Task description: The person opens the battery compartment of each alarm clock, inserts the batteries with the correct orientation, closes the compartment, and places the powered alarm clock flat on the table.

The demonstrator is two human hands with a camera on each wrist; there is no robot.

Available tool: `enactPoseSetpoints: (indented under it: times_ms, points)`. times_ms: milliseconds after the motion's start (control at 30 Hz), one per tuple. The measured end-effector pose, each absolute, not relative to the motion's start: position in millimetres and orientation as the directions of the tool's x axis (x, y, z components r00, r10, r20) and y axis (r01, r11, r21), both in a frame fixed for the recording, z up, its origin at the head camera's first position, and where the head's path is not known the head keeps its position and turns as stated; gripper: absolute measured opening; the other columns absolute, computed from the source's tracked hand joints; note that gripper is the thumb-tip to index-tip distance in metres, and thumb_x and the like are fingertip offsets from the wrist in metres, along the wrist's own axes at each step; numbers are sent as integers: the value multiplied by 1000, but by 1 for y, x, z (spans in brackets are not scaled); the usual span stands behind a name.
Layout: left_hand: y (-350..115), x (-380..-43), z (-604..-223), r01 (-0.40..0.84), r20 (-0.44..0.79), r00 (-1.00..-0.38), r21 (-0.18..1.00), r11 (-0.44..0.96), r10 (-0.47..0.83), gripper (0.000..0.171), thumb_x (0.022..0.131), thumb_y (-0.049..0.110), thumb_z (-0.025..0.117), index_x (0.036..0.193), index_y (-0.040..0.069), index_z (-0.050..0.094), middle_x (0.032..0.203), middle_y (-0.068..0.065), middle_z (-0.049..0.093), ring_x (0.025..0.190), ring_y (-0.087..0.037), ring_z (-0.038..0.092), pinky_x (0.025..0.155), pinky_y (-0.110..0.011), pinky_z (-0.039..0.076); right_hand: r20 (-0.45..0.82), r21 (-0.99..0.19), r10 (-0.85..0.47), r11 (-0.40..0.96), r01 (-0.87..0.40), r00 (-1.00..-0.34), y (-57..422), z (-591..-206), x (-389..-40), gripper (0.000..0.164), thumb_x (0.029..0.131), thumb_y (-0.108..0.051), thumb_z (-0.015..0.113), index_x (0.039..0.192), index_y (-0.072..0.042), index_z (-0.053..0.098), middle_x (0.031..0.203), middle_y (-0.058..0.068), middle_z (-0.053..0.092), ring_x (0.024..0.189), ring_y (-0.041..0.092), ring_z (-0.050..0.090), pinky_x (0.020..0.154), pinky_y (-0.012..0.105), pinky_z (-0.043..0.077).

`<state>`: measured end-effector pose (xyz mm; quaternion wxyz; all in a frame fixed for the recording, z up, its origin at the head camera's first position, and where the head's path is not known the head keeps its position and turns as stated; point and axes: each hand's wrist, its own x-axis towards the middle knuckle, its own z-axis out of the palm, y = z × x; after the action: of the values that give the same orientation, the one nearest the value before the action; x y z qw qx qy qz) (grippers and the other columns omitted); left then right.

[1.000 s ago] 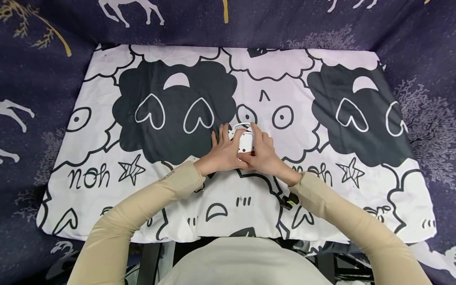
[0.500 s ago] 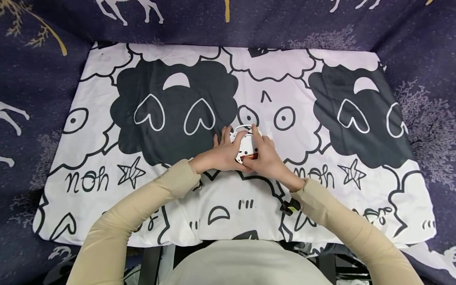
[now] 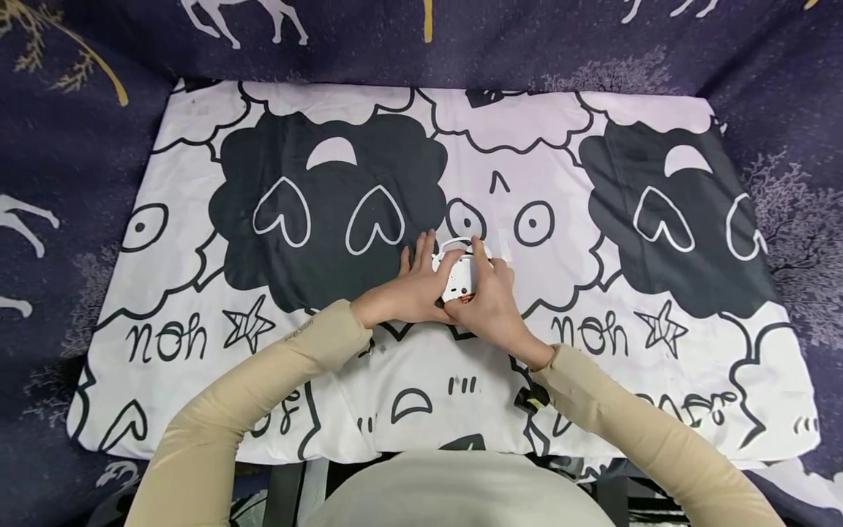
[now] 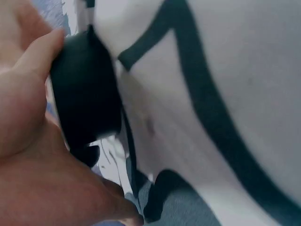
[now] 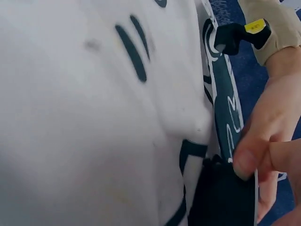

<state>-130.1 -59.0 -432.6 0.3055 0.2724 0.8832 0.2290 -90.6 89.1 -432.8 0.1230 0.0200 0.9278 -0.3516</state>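
Both hands hold a small white device [image 3: 459, 279] with a rounded outline, over the middle of the patterned cloth. Small black dots mark its white face, and a white loop arches at its far end. A bit of reddish-orange shows at its near edge. My left hand [image 3: 415, 291] grips the left side, fingers stretched along it and thumb over the face. On the right side, my right hand [image 3: 490, 304] grips it, index finger reaching toward the loop, thumb at the near edge. Both wrist views show a thick black body [image 4: 87, 89] below; the hands cover much of the device.
A white cloth [image 3: 408, 366] with black cartoon drawings covers the table. A small whitish strip [image 3: 505, 245] lies just beyond the right hand's fingers. Dark blue printed curtains [image 3: 461, 44] stand behind and at both sides. A black strap piece [image 3: 530, 399] hangs near the right wrist.
The device's white face has tilted a little in the hands. The reddish part at its near edge showed more half a second ago and is mostly covered now. Both hands keep their hold.
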Motion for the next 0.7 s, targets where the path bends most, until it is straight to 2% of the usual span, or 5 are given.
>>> enactPoseSetpoints:
  times_ms: [233, 367, 467, 567, 700]
  points:
    - [-47, -125, -448, 321, -328, -739, 596, 736, 588, 100, 67, 39, 79, 139, 14, 14, 140, -39, -17, 133, -49, -21, 108, -61, -5, -227, -639, 29, 750, 172, -973, 87, -438, -90, 103, 59, -16, 72, 147, -21, 19, 128, 25, 34, 112, 35, 32, 81, 39, 43]
    - [-46, -127, -449, 329, -305, -743, 608, 722, 595, 99, 68, 40, 78, 139, 13, 14, 140, -39, -15, 133, -50, -20, 107, -62, -6, -216, -643, 39, 747, 172, -976, 89, -439, -93, 102, 60, -16, 73, 147, -22, 20, 129, 25, 34, 114, 36, 31, 84, 40, 42]
    - [-48, -133, -447, 332, -331, -706, 627, 705, 627, 100, 70, 43, 76, 140, 14, 10, 140, -38, -17, 133, -48, -22, 106, -62, -7, -224, -670, 3, 725, 157, -974, 93, -439, -95, 101, 62, -16, 72, 147, -22, 19, 132, 27, 32, 119, 37, 29, 86, 42, 42]
    - [-53, -141, -443, 313, -385, -622, 676, 668, 682, 96, 76, 46, 69, 142, 17, 5, 144, -35, -16, 132, -44, -28, 106, -61, -11, -223, -736, -65, 666, 124, -973, 103, -443, -98, 98, 65, -13, 72, 147, -22, 18, 133, 26, 33, 120, 37, 31, 91, 44, 39]
    - [-58, -149, -435, 313, -407, -553, 708, 634, 727, 87, 81, 43, 65, 145, 15, 13, 150, -27, -10, 133, -40, -29, 105, -62, -11, -214, -785, -148, 614, 80, -966, 117, -451, -96, 93, 73, -11, 72, 147, -22, 18, 135, 24, 37, 121, 33, 38, 99, 46, 34]
